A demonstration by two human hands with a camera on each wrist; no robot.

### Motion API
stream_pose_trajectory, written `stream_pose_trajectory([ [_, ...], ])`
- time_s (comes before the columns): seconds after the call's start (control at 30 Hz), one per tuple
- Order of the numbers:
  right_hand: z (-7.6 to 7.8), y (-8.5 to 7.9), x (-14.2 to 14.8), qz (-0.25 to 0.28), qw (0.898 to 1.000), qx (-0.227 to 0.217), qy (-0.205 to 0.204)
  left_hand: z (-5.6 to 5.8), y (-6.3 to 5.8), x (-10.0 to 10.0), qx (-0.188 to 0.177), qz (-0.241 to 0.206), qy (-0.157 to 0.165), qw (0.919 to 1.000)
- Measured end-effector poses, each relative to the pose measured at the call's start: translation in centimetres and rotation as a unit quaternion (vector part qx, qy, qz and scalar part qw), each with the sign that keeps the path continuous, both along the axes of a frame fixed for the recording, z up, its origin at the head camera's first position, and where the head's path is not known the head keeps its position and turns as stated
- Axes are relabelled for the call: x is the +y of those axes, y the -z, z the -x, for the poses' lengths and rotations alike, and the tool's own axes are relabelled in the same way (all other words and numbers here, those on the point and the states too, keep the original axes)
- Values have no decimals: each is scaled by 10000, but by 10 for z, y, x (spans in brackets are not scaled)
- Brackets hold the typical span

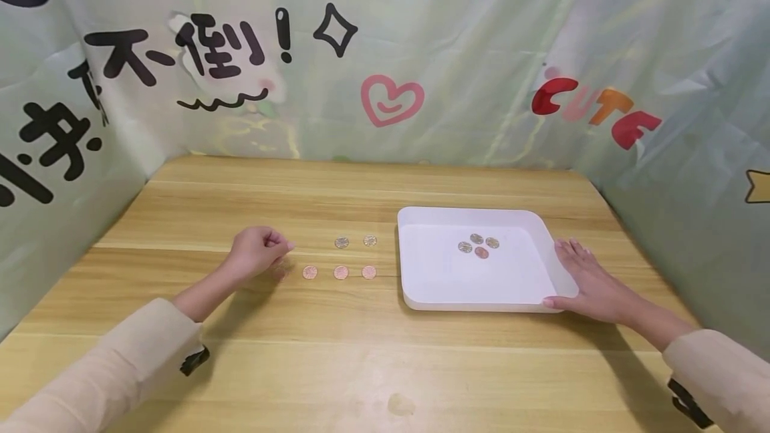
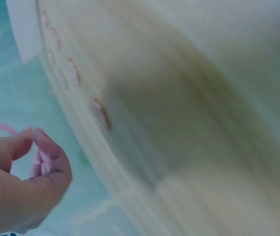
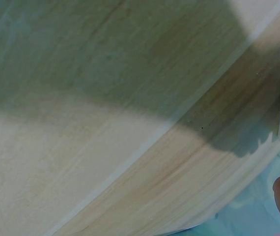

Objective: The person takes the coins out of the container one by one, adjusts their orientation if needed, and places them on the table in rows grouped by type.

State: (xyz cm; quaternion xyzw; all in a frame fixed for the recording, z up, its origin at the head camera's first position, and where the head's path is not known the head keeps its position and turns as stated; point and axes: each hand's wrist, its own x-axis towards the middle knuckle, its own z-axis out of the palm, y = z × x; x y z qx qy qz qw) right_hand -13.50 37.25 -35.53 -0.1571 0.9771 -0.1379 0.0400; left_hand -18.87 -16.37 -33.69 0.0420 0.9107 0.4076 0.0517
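- Left grip (image 1: 260, 251): closed up, thumb and finger tips meeting, looks to have hold of nothing. Hangs just above the surface (image 1: 373, 366).
- Four copper-coloured coins (image 1: 341, 272) in a row on the near side of the left grip. Leftmost is just below its fingertips and hard to make out; other three run off to its right, spaced apart.
- Two greyish coins (image 1: 341, 242) right of the left grip, on the far side of the copper row, roughly level with the fingertips. Flat, not touching.
- Right grip (image 1: 592, 286): wide open, fingers fairly straight, thumb spread. Touches the tray's right side; thumb at the near right corner.
- White tray (image 1: 481, 286): flat on the surface, just left of the right grip, well right of the left grip.
- Inside, left of the right grip's fingers: three greyish pieces (image 1: 476, 238) plus one copper piece (image 1: 482, 252) on their near side, clustered.
- Patterned cloth (image 1: 469, 85) beyond both grips.
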Motion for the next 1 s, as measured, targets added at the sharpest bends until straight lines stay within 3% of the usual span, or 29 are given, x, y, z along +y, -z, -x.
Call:
stream_pose_trajectory([
  [0.3, 0, 0, 0, 78, 10000, -6, 22, 7, -8, 40, 608, -655, 303, 9955],
  [1.0, -3, 0, 0, 178, 9998, 56, -4, 8, -10, 135, 568, -1442, 922, 9836],
])
